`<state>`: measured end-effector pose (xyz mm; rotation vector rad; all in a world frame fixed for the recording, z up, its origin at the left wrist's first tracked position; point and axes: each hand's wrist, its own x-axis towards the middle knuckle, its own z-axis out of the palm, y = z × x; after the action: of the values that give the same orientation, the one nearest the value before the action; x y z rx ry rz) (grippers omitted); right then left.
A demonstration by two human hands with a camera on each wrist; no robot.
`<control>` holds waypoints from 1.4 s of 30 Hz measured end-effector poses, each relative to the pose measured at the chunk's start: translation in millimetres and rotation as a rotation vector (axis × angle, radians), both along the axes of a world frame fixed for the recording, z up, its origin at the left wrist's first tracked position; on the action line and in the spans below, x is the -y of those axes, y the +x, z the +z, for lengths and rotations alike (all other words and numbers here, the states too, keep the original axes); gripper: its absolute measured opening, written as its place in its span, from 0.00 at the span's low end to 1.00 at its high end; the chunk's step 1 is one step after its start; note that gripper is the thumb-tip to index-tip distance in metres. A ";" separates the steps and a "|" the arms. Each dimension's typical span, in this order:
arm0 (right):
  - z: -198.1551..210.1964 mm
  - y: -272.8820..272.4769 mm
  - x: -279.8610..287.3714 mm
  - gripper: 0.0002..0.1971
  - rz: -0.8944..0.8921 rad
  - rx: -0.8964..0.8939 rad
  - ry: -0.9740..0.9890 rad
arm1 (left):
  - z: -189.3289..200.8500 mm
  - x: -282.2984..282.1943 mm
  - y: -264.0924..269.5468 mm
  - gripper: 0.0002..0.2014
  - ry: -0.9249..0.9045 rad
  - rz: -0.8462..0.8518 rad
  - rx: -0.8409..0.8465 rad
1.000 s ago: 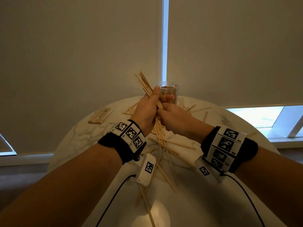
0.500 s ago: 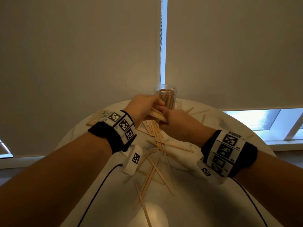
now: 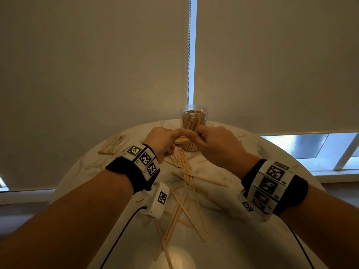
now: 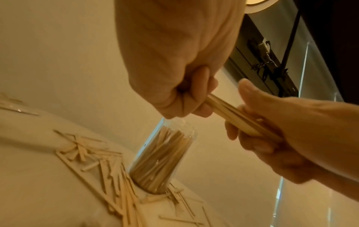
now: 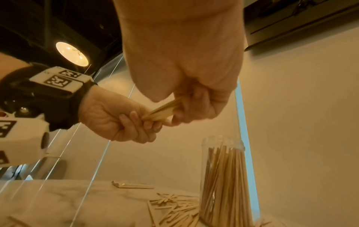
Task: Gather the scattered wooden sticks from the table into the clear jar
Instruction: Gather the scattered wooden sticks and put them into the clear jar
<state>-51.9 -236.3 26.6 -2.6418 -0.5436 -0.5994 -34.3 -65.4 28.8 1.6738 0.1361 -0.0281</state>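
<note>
Both hands hold one bundle of wooden sticks (image 3: 181,140) level above the table, just in front of the clear jar (image 3: 193,121). My left hand (image 3: 165,140) grips the bundle's left end and my right hand (image 3: 209,140) grips its right end. In the left wrist view the left hand's fingers (image 4: 200,92) curl round the bundle (image 4: 229,116), with the right hand (image 4: 262,138) closed on the other end. The right wrist view shows the same grip (image 5: 161,113). The jar (image 5: 223,176) stands upright, open and packed with sticks. Several loose sticks (image 3: 186,175) lie scattered below the hands.
The round marble table (image 3: 87,167) stands against a wall of closed blinds. A wrapped pack of sticks (image 3: 113,144) lies at the far left of the table. More loose sticks (image 3: 180,214) reach toward the near edge, under my wrists. Cables trail from both wrist bands.
The bundle stood tilted up in my left hand a second ago. It has come down to level, and both hands now hold it by its ends in front of the jar.
</note>
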 end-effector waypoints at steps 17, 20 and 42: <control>104.7 145.0 43.1 0.24 -0.282 0.190 -0.266 | 1.0 12.6 113.1 0.57 0.401 -0.149 0.083; 105.3 164.3 22.8 0.25 -0.212 0.136 -0.424 | -0.8 22.2 124.2 0.53 0.354 -0.241 0.199; 81.7 181.9 23.9 0.11 0.127 -0.319 0.065 | -22.2 7.7 139.0 0.51 0.460 -0.335 0.260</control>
<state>130.1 -260.1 108.3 -2.5474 -0.5773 -0.1486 104.7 -73.1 6.6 2.1255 -0.3604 -0.0326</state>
